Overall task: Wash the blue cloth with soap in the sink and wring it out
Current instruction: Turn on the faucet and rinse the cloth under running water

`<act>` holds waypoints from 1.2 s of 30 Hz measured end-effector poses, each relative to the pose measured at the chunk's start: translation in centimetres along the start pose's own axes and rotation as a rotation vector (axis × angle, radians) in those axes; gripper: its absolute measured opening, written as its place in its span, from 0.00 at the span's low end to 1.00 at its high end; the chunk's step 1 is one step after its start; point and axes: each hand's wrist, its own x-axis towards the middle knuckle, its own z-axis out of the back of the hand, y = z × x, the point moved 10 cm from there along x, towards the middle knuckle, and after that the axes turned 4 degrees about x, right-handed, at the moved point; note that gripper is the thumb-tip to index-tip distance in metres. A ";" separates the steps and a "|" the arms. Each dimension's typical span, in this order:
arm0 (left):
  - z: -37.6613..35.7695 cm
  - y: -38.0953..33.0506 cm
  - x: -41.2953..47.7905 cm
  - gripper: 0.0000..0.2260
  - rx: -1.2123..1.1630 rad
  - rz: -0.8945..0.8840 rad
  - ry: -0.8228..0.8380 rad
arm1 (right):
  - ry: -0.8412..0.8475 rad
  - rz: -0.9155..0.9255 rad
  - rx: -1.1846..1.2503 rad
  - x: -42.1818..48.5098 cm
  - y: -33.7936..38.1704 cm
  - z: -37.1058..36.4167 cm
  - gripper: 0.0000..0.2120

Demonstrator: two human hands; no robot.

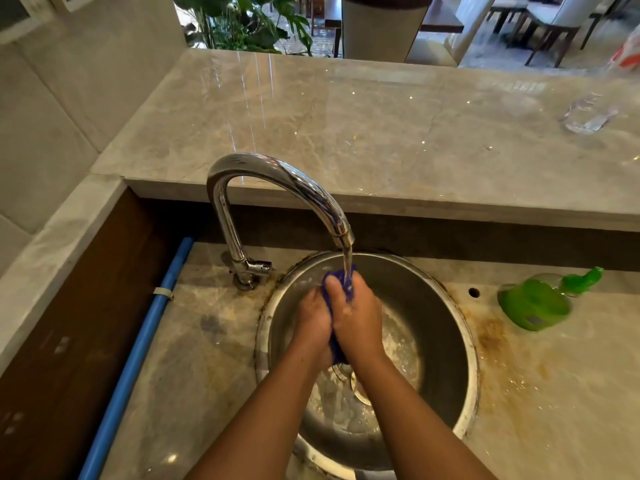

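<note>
Both forearms came up from the bottom edge of the view and met over the round steel sink [446, 327]. The left hand [313, 323] and the right hand [360, 320] were pressed together, palm toward palm, and each one was closed around the blue cloth [337, 348]. The cloth was bunched into a narrow roll between them, so only small parts of it showed: a tip above the fingers and a darker end below the palms, near the wrists. The left thumb lay across the top part of the cloth.

The chrome tap [277, 181] curved over the basin, and a stream of water [347, 268] fell from its spout directly on the upper tip of the cloth, just beside the fingertips. The bottom of the sink was wet and had white foam or water marks around the drain [360, 393], which was partly hidden by the right forearm.

On the stained marble counter [214, 341], to the right of the sink and well apart from the hands, a green soap bottle [540, 303] lay tilted on its side. A blue pipe [138, 344] ran along the left edge of the counter.
</note>
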 end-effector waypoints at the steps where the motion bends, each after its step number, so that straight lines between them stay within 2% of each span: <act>1: -0.1 0.4 -0.1 0.15 0.003 -0.003 0.022 | -0.007 -0.032 -0.002 0.6 -0.6 0.3 0.12; 4: -0.7 0.2 -0.3 0.11 0.007 -0.097 0.106 | -0.060 -0.160 0.043 2.1 -2.7 1.6 0.09; 6: -1.2 -0.5 -0.1 0.16 0.030 -0.150 0.170 | -0.113 -0.193 0.068 2.0 -2.9 2.7 0.07; 8: -0.8 -1.7 0.6 0.16 0.090 -0.178 0.095 | -0.116 -0.125 0.146 1.1 -1.9 2.9 0.07; 11: 0.8 -2.4 1.6 0.13 0.146 -0.150 -0.141 | -0.042 -0.036 0.185 -1.0 0.1 1.3 0.04; 15: -0.8 -0.1 0.5 0.10 0.027 -0.009 -0.054 | -0.049 -0.017 0.054 0.6 0.1 1.1 0.06; 19: -1.5 -0.3 -0.6 0.06 0.044 -0.101 0.092 | -0.081 -0.184 0.177 2.2 -3.0 1.9 0.06; 21: -1.0 -1.6 0.1 0.08 0.119 -0.174 0.056 | -0.087 -0.184 0.206 0.5 -3.0 1.8 0.06; 23: 0.1 -2.7 1.3 0.08 0.169 -0.213 -0.074 | -0.063 -0.084 0.199 -1.5 -1.3 1.5 0.06; 25: 0.3 -1.9 1.6 0.10 0.071 -0.122 -0.110 | -0.007 0.032 0.125 -1.7 1.0 1.0 0.05; 27: -1.4 1.0 0.8 0.16 -0.126 0.078 -0.004 | 0.009 0.092 -0.036 0.3 2.2 0.9 0.05; 30: -2.8 3.4 -0.8 0.17 -0.182 0.143 0.088 | -0.031 0.004 -0.071 3.6 1.2 1.9 0.05; 33: -1.2 1.9 0.0 0.15 -0.046 0.018 -0.020 | -0.138 -0.116 0.050 3.2 -0.8 2.7 0.06; 36: -0.1 -1.0 0.8 0.12 -0.067 -0.098 -0.126 | -0.140 -0.162 0.128 0.8 -1.4 2.1 0.07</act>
